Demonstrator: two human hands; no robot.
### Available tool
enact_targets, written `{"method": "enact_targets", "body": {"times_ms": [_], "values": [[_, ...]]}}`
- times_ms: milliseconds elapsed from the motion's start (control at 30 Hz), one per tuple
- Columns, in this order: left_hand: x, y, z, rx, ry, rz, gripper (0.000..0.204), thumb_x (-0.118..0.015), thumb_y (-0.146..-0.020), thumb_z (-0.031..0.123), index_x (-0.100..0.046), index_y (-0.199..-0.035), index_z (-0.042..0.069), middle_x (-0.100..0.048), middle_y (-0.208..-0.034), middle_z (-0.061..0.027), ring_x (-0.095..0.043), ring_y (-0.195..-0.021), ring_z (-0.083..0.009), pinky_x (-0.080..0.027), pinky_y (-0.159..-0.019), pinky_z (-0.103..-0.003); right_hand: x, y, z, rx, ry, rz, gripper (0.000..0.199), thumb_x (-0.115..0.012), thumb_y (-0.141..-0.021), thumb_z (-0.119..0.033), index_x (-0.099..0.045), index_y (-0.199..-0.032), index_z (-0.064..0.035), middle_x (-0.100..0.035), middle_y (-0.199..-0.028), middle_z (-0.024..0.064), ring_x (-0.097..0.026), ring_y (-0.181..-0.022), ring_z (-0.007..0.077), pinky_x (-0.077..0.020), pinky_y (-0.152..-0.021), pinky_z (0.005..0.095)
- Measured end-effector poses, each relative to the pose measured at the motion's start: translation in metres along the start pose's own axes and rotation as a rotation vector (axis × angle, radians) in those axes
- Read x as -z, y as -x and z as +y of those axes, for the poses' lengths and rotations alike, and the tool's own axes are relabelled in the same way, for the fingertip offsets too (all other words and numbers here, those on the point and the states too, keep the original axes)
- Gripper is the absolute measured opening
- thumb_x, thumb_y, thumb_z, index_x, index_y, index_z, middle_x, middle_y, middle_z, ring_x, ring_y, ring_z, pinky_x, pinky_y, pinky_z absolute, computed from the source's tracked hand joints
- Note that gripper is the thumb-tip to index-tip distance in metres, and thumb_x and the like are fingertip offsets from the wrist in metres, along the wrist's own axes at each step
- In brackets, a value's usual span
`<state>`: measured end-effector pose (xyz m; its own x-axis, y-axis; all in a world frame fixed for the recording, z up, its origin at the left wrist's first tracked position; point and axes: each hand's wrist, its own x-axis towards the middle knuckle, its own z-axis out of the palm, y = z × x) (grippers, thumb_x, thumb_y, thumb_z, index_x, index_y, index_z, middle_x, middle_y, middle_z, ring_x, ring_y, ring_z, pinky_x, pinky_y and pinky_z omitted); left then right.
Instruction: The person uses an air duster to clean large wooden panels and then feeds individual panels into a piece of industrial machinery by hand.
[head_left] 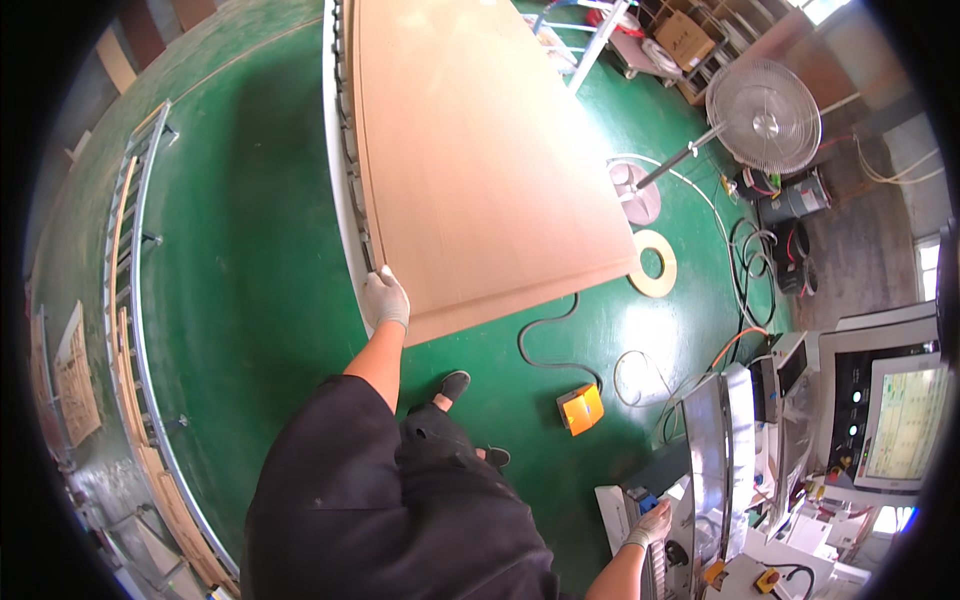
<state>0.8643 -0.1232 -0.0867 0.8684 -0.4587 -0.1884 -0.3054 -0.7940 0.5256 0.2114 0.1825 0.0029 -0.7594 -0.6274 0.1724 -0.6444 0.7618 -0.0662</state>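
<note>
A large tan wooden board [470, 170] stretches away in front of me, raised above the floor, with a row of rollers and a pale rail [345, 190] along its left edge. At its near left corner, my left hand [386, 298], in a pale glove, is closed over the board's edge. My right hand [652, 525], also gloved, is far off at the lower right, over the edge of a white and metal machine [708, 450]. A small blue part [648, 501] is beside it. The right fingers are too small to read clearly.
An orange foot pedal [580, 409] with a black cable lies on the green floor. A standing fan [764, 116], a yellow ring [652, 264] and coiled hoses [752, 255] are to the right. A monitor [905, 420] faces me there. At left runs a long metal roller frame [138, 320].
</note>
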Motion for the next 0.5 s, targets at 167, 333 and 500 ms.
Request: {"method": "enact_targets", "body": {"times_ms": [167,333,500], "values": [[0.022,-0.011,0.0,0.035,-0.091,-0.189,0.06,-0.033,-0.104,0.055,-0.066,-0.107,0.005,-0.071,-0.108,-0.0217,-0.067,-0.102,-0.0442,-0.053,-0.086,-0.055,-0.002,-0.002,0.004,-0.079,0.021,-0.073,0.062,-0.033,-0.103,-0.053,-0.078,-0.102,-0.0107,-0.074,-0.101,0.0162,-0.068,-0.095,0.0411,-0.0506,-0.085,0.0512],[0.016,-0.038,-0.026,-0.017,-0.123,-0.326,0.068,-0.027,-0.104,0.059,-0.067,-0.116,0.005,-0.069,-0.119,-0.0239,-0.065,-0.111,-0.0445,-0.051,-0.094,-0.055,-0.004,-0.004,0.01,0.004,0.008,-0.084,0.062,-0.034,-0.103,-0.056,-0.075,-0.108,-0.0106,-0.074,-0.104,0.016,-0.067,-0.096,0.0408,-0.0496,-0.086,0.0512],[0.018,-0.023,-0.034,-0.145,0.009,-0.438,0.07,-0.027,-0.104,0.057,-0.069,-0.116,0.003,-0.067,-0.119,-0.0268,-0.062,-0.114,-0.0466,-0.049,-0.096,-0.054,0.008,0.003,0.013,0.089,-0.15,-0.154,0.054,-0.045,-0.102,-0.053,-0.072,-0.113,-0.0077,-0.071,-0.117,0.0176,-0.063,-0.113,0.0364,-0.0412,-0.102,0.0527]]}}
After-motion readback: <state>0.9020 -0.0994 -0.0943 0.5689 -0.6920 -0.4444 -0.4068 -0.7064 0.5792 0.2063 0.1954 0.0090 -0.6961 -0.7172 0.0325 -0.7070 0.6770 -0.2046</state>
